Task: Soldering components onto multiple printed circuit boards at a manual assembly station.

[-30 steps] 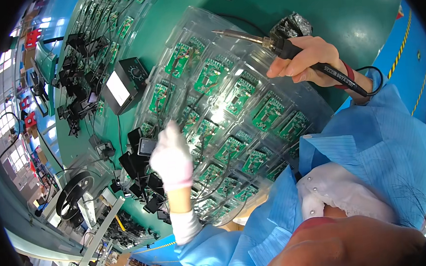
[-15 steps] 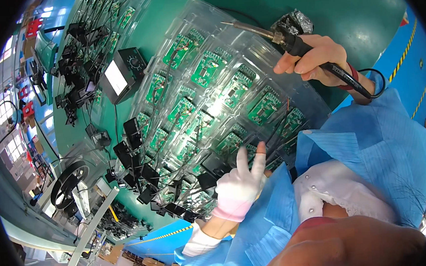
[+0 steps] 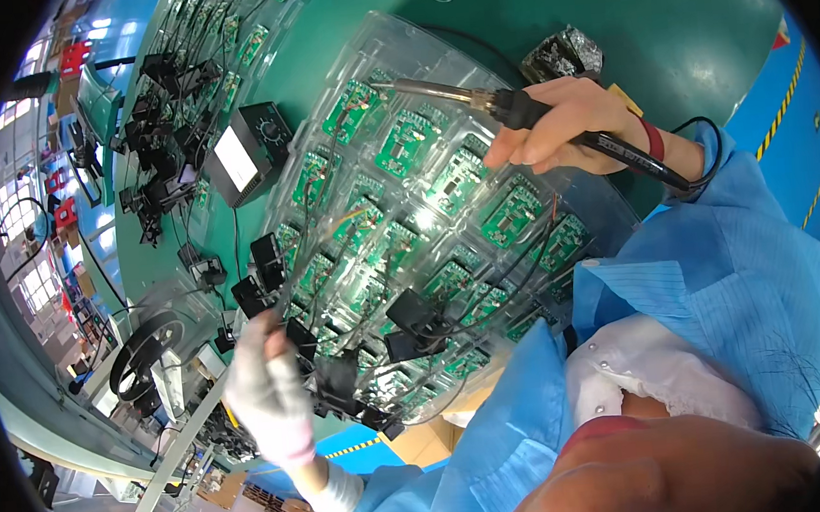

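My right hand [image 3: 577, 125] is bare and closed around a black-handled soldering iron [image 3: 626, 153]. The iron's metal tip reaches left, over the upper part of a clear plastic tray [image 3: 395, 43] of green circuit boards [image 3: 407, 142]. To the left, my left hand [image 3: 272, 389] wears a white glove and is smeared by motion. Its fingers look pinched on a thin grey cable [image 3: 307, 256], whose blurred, orange-coloured end [image 3: 348, 217] passes over the boards. Black power adapters [image 3: 414, 313] and their leads lie across the tray's lower left part, beside this hand.
A black control box with a dial [image 3: 273, 132] stands left of the tray. Crumpled silvery foil [image 3: 562, 53] sits behind my right hand. More boards and black adapters [image 3: 165, 78] lie at the far left on the green table [image 3: 678, 9]. A black-rimmed wheel [image 3: 146, 355] is lower left.
My left hand has swung left from the tray's lower edge, and its two spread fingers are now drawn together. My right hand has moved the iron slightly left and down.
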### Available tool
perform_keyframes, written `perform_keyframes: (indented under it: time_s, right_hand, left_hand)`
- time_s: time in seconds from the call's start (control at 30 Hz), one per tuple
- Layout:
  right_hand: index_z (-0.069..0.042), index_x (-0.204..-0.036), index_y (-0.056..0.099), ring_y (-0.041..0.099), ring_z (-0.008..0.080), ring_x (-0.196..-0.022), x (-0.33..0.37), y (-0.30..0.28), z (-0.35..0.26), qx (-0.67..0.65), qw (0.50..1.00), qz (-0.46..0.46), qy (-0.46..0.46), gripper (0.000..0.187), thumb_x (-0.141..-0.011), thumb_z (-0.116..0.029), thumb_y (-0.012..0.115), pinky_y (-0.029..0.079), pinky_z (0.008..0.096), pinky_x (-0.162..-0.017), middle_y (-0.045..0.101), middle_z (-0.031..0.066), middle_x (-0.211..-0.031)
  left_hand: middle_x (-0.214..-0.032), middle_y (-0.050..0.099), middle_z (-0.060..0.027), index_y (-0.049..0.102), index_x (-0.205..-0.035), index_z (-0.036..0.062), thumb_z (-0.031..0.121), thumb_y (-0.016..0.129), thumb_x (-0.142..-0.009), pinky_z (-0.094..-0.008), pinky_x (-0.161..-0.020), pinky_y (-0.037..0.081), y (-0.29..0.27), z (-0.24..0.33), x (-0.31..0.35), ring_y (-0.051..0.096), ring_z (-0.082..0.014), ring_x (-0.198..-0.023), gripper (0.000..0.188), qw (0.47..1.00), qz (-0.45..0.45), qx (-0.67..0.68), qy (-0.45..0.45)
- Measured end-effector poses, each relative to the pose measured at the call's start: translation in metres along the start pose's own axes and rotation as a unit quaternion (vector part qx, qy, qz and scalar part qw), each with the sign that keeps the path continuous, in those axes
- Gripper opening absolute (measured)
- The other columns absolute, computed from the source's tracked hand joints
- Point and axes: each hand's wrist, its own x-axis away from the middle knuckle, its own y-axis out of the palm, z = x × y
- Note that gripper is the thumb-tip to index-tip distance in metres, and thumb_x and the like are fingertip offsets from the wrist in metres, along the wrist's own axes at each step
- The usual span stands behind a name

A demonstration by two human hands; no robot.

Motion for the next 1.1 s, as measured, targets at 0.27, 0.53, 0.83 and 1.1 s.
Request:
perform_keyframes:
  time_s: [0.27, 0.53, 0.83, 1.1]
  right_hand:
    - [-0.004, -0.093, 0.057, 0.064, 0.0222, -0.068, -0.032, 0.006, 0.035, 0.061, 0.996, 0.019, -0.057, 0.027, -0.072, 0.003, 0.072, 0.050, 0.0247, -0.055, 0.065, 0.0170, -0.096]
    - [-0.002, -0.090, 0.057, 0.064, 0.0180, -0.068, -0.048, 0.027, 0.044, 0.016, 0.995, 0.092, -0.033, 0.028, -0.069, 0.005, 0.074, 0.050, 0.0241, -0.058, 0.066, 0.0107, -0.084]
    - [-0.003, -0.085, 0.057, 0.060, 0.0149, -0.060, -0.036, 0.032, 0.028, 0.081, 0.990, 0.051, 0.100, 0.024, -0.068, 0.008, 0.071, 0.049, 0.0231, -0.058, 0.064, 0.0065, -0.075]
    - [-0.004, -0.096, 0.052, 0.059, 0.0136, -0.066, -0.032, 0.022, 0.026, 0.038, 0.988, 0.101, 0.110, 0.034, -0.071, 0.006, 0.071, 0.049, 0.0220, -0.061, 0.063, 0.0085, -0.086]
  left_hand:
    - [-0.082, 0.065, -0.0070, 0.061, -0.100, 0.0026, 0.002, 0.054, -0.081, -0.0252, -0.054, 0.044, 0.052, -0.004, -0.034, 0.055, -0.0171, -0.057, 0.019, 0.993, -0.046, 0.042, 0.105]
    - [-0.087, 0.064, -0.0068, 0.059, -0.103, 0.0048, 0.006, 0.057, -0.079, -0.0257, -0.052, 0.043, 0.062, -0.008, -0.041, 0.054, -0.0189, -0.054, 0.023, 0.987, -0.052, -0.037, 0.149]
    - [-0.092, 0.061, -0.0076, 0.060, -0.099, 0.0072, 0.013, 0.062, -0.072, -0.0308, -0.066, 0.045, 0.131, 0.015, -0.064, 0.056, -0.0219, -0.077, 0.028, 0.964, 0.084, -0.055, 0.246]
    - [-0.079, 0.061, -0.0051, 0.061, -0.091, 0.0008, -0.001, 0.062, -0.076, -0.0240, -0.058, 0.043, 0.142, 0.040, -0.072, 0.055, -0.0139, -0.064, 0.015, 0.934, -0.031, 0.357, -0.010]
